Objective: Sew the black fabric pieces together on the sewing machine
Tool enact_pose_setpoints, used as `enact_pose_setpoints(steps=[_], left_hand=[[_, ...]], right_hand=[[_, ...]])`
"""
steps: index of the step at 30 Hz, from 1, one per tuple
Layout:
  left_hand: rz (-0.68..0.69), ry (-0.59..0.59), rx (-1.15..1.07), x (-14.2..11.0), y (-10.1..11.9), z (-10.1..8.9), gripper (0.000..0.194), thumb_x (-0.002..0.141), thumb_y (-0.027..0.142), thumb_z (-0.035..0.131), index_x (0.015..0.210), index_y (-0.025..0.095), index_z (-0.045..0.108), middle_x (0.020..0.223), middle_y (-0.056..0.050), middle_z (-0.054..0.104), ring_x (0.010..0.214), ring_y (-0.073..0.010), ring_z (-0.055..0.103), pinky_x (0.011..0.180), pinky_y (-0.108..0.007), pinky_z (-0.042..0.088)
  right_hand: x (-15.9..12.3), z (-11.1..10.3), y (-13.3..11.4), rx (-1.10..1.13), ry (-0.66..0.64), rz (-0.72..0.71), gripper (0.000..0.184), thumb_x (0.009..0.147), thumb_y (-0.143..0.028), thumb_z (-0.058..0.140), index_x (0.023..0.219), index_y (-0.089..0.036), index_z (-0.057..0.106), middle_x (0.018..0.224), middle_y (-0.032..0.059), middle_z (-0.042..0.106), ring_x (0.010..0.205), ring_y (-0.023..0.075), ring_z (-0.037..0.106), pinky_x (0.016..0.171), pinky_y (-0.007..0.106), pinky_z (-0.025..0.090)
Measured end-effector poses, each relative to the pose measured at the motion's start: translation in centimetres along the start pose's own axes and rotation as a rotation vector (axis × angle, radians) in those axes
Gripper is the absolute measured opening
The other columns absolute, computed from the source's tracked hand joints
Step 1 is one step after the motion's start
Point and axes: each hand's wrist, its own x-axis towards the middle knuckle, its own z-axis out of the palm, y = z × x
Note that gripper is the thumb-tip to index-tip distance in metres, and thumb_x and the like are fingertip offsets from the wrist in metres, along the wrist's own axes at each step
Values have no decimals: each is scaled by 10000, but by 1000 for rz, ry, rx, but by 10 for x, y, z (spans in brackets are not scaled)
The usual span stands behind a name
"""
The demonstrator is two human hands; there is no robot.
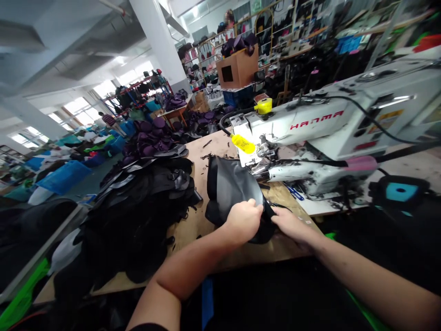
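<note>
A black and grey fabric bag piece lies on the worktable, its far end close to the needle area of a white sewing machine. My left hand is closed on the piece's near right edge, knuckles up. Just to the right, my right hand grips the same edge, where a dark strip runs between the two hands. The fingertips of both hands are partly hidden by the fabric. A bright yellow lamp hangs beside the needle and lights the grey panel.
A large heap of black bag pieces covers the table's left side. Blue-handled snips lie under the machine arm. Black scraps dot the wooden tabletop. Beyond stand a cardboard box, purple bags and shelves.
</note>
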Motion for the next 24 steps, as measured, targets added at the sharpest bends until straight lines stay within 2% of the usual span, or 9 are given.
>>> enact_pose_setpoints(steps=[4,6,10,13,15,18,21,24], left_hand=[[-50,14,16,19,-8,-3,236,969,244,448,1027,202,673,944,-63,608,800,-201,638,707,-306,490],[-80,23,42,27,-12,-8,253,972,248,444,1043,195,681,948,-71,613,828,-220,647,723,-325,490],[-140,18,51,44,-19,-19,275,978,257,447,1074,192,696,956,-82,622,862,-241,657,745,-347,486],[-188,14,52,58,-23,-21,290,990,261,438,1102,202,700,974,-85,628,896,-249,652,774,-362,480],[-220,24,64,66,-26,-19,302,1002,259,424,1133,201,689,1009,-90,627,919,-245,638,795,-363,475],[-247,56,70,73,-32,-11,305,1016,277,417,1172,209,670,1084,-86,605,922,-223,607,784,-335,471],[-238,101,69,73,-39,-4,315,1031,278,400,1201,229,660,1138,-74,583,934,-200,572,786,-305,467],[-175,110,71,72,-45,1,331,1041,251,371,1170,208,673,1094,-69,603,947,-199,555,806,-300,464]], right_hand=[[26,-4,-14,55,-74,90,273,652,-164,506,897,-204,621,610,0,599,493,173,571,450,266,491],[37,-5,-21,64,-71,78,301,661,-158,509,933,-210,629,628,4,620,494,176,578,446,268,493],[56,-6,-32,105,-49,39,330,659,-143,505,951,-220,637,765,40,701,644,197,654,498,251,525],[72,-5,-40,83,-45,15,293,673,-131,490,919,-213,627,753,39,694,620,190,640,509,257,518],[81,-5,-45,-2,-13,-25,223,711,-127,478,876,-212,601,681,17,651,561,172,597,495,252,478],[90,-4,-50,-169,111,-86,84,752,-132,519,774,-210,541,632,3,586,571,155,545,498,236,386],[90,-8,-52,-370,228,-155,86,763,-167,590,743,-208,517,705,15,604,670,161,555,560,242,357],[87,-15,-52,-598,236,-191,94,793,-216,606,744,-211,525,688,18,607,649,170,564,575,260,345]])
